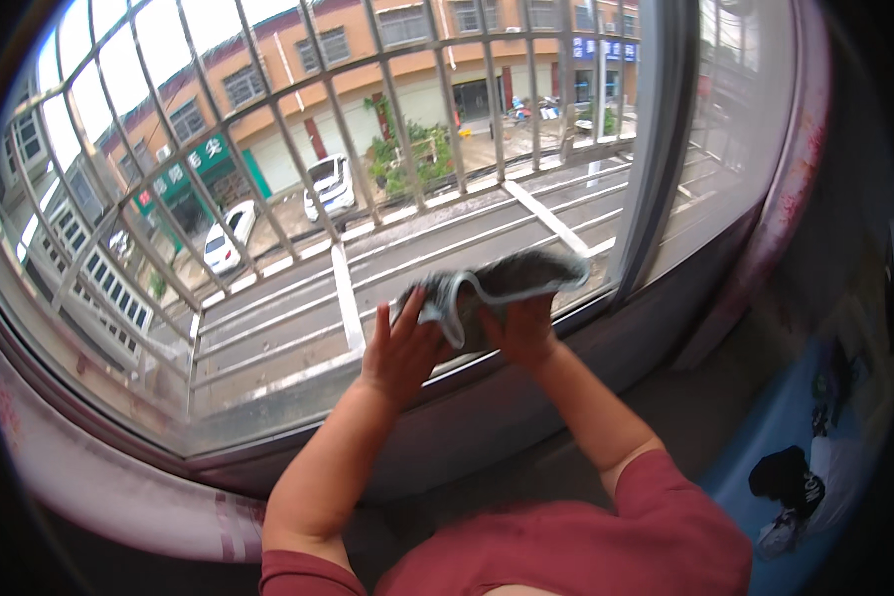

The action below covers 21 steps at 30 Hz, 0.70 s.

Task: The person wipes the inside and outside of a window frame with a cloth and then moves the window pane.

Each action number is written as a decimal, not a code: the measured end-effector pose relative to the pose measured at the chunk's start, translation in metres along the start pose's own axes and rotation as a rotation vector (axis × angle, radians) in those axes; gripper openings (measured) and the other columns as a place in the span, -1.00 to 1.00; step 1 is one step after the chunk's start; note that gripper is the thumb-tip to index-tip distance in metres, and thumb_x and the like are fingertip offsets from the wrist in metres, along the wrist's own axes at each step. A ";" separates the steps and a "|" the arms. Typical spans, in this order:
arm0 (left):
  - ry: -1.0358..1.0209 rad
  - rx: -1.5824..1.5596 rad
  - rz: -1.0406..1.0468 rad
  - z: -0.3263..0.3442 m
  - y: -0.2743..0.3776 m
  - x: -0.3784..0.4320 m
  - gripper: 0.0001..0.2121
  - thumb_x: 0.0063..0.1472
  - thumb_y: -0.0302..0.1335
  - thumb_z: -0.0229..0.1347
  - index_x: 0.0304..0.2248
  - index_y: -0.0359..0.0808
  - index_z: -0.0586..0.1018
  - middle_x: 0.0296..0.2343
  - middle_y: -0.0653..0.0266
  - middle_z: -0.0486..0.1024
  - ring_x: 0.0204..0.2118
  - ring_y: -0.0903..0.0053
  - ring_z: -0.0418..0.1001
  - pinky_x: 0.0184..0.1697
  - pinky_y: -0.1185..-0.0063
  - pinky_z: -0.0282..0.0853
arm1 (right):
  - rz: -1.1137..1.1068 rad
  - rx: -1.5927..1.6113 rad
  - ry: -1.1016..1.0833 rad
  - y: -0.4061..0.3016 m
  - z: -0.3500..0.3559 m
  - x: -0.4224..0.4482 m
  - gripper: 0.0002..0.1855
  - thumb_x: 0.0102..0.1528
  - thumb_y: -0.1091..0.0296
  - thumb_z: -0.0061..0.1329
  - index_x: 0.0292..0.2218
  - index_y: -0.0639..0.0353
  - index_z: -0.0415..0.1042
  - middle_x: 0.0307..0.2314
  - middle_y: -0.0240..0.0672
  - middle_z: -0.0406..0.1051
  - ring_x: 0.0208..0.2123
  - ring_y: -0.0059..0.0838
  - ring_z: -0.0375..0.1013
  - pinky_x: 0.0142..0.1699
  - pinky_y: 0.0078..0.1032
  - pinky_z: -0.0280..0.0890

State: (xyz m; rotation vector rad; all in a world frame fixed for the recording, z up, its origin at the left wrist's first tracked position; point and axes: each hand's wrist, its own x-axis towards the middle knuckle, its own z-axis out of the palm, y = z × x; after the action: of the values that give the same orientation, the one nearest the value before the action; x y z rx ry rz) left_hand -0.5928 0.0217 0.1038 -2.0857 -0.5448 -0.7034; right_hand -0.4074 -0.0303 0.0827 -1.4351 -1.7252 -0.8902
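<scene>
A dark grey cloth (pixel 533 274) with a pale bound edge is spread in folds between my two hands, above the bottom rail of a window. My left hand (pixel 398 354) is at the cloth's left end, fingers raised and partly spread against it; its thumb is hidden. Under the right part, my right hand (pixel 525 328) grips the cloth from below, its fingers mostly covered. Parts of the cloth look blurred. Both forearms reach forward over the dark window ledge (pixel 506 432).
Metal security bars (pixel 387 97) stand outside the window. A grey window frame post (pixel 659 149) rises at right, with a glass pane (pixel 737 134) beyond it. Pink patterned curtains (pixel 141 506) hang at both sides. Dark clothing (pixel 786 477) lies on a blue surface (pixel 745 432) at lower right.
</scene>
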 end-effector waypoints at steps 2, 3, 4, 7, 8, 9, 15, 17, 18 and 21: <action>0.085 0.010 -0.027 -0.004 -0.004 0.027 -0.73 0.07 -0.08 -0.13 -0.50 -0.08 0.41 -0.53 0.44 0.28 0.09 0.46 0.08 0.07 0.03 -0.34 | -0.026 -0.008 -0.001 0.018 -0.015 0.029 -0.53 -0.11 0.10 -0.07 -0.19 0.18 0.30 -0.14 -0.05 0.17 -0.06 0.03 0.08 0.03 -0.03 -0.16; 0.145 0.006 -0.035 -0.008 -0.006 0.037 -0.71 0.05 -0.04 -0.12 -0.51 -0.06 0.41 -0.54 0.45 0.28 0.09 0.47 0.07 0.05 0.00 -0.36 | -0.035 -0.016 -0.002 0.026 -0.023 0.042 -0.55 -0.12 0.08 -0.07 -0.21 0.16 0.32 -0.15 -0.06 0.18 -0.07 0.03 0.09 0.02 -0.01 -0.17; -0.066 0.181 -0.041 -0.016 -0.014 0.032 -0.44 0.01 0.10 -0.18 -0.01 0.06 0.28 -0.28 0.35 0.31 0.07 0.35 0.08 0.08 0.02 -0.53 | -0.053 0.014 -0.004 0.023 -0.023 0.055 -0.56 -0.12 0.07 -0.07 -0.23 0.13 0.34 -0.16 -0.08 0.19 -0.07 0.02 0.09 0.01 0.01 -0.17; -0.103 0.181 -0.205 -0.031 -0.029 0.032 -0.37 -0.05 0.12 -0.11 0.02 0.06 0.22 -0.04 0.30 0.16 0.12 0.30 -0.05 0.07 0.04 -0.65 | -0.096 0.098 0.110 0.010 -0.031 0.084 -0.60 -0.13 0.05 -0.07 -0.28 0.07 0.39 -0.18 -0.13 0.22 -0.09 0.00 0.11 -0.03 0.04 -0.17; -0.045 0.143 -0.232 -0.031 -0.032 0.029 -0.33 -0.08 0.13 -0.09 0.04 0.07 0.19 0.03 0.27 0.08 0.13 0.29 -0.08 0.06 0.06 -0.68 | -0.076 0.086 0.118 0.008 -0.025 0.081 -0.60 -0.12 0.05 -0.07 -0.26 0.04 0.38 -0.18 -0.15 0.22 -0.09 -0.02 0.11 -0.03 0.03 -0.16; -0.023 0.128 -0.249 -0.034 -0.037 0.023 -0.31 -0.08 0.12 -0.06 0.04 0.02 0.19 0.02 0.22 0.08 0.12 0.23 -0.09 0.06 0.04 -0.63 | -0.058 0.080 0.132 0.003 -0.019 0.080 -0.60 -0.11 0.06 -0.06 -0.23 0.01 0.37 -0.17 -0.17 0.21 -0.09 -0.03 0.11 -0.04 0.02 -0.15; -0.207 0.143 -0.173 -0.004 0.005 -0.098 -0.44 -0.02 0.03 -0.06 -0.04 -0.02 0.28 -0.01 0.32 0.11 0.03 0.14 0.01 0.03 -0.06 -0.40 | -0.225 0.230 -0.076 -0.035 0.030 -0.030 -0.55 -0.10 0.17 -0.04 -0.15 0.10 0.30 -0.16 -0.26 0.24 -0.06 -0.24 0.20 0.05 -0.21 0.03; -0.325 0.039 -0.126 -0.002 0.030 -0.139 -0.48 0.02 -0.07 -0.08 -0.01 -0.03 0.25 0.00 0.37 0.09 0.11 0.29 -0.06 0.09 0.04 -0.45 | -0.263 0.371 -0.193 -0.041 0.031 -0.070 -0.60 -0.12 0.28 -0.03 -0.17 0.05 0.34 -0.12 -0.33 0.23 -0.03 -0.35 0.17 0.07 -0.26 0.02; -0.300 -0.109 -0.135 -0.007 0.038 -0.149 -0.62 0.00 -0.30 -0.12 -0.12 -0.08 0.36 -0.17 0.36 0.24 0.12 0.39 -0.04 0.12 0.10 -0.46 | -0.314 0.399 -0.262 -0.039 0.031 -0.087 -0.60 -0.14 0.31 -0.01 -0.19 0.05 0.36 -0.12 -0.38 0.24 -0.02 -0.36 0.17 0.07 -0.26 0.01; -0.292 -0.086 -0.151 -0.008 0.046 -0.178 -0.70 -0.02 -0.37 -0.11 -0.23 -0.20 0.42 -0.23 0.29 0.28 0.08 0.39 0.08 0.14 0.20 -0.32 | -0.267 0.241 -0.365 -0.059 0.019 -0.081 -0.61 -0.16 0.37 -0.06 -0.20 0.04 0.38 -0.11 -0.28 0.16 0.01 -0.19 0.07 0.09 -0.21 -0.05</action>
State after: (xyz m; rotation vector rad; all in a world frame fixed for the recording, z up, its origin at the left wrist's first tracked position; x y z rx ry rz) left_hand -0.7002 -0.0326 -0.0355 -2.2609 -0.8543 -0.5155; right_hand -0.4572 -0.0624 -0.0002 -1.2811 -2.2518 -0.5476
